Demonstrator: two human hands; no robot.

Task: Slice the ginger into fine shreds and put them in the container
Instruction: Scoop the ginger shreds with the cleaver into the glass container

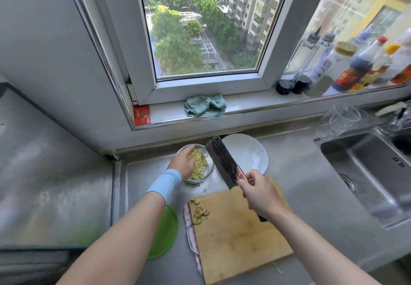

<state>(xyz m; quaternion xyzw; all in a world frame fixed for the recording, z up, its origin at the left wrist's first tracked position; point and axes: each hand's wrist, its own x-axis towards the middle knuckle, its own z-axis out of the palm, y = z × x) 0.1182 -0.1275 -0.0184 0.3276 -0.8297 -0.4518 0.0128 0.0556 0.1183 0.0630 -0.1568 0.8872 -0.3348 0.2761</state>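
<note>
Ginger shreds (199, 164) lie in the one glass bowl (211, 170), beyond and left of the single cutting board (240, 240). The left hand (183, 162), the nearer one, rests loose-fingered on them. The right hand (259, 192) grips the one cleaver (223, 162), its blade slanting up-left at the bowl's rim. One heap of ginger scraps (200, 213) sits at the board's far-left corner.

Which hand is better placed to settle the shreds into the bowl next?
Left, probably. The left hand is over the bowl, touching the shreds, and holds no tool; the right hand grips the cleaver raised beside the bowl.
</note>
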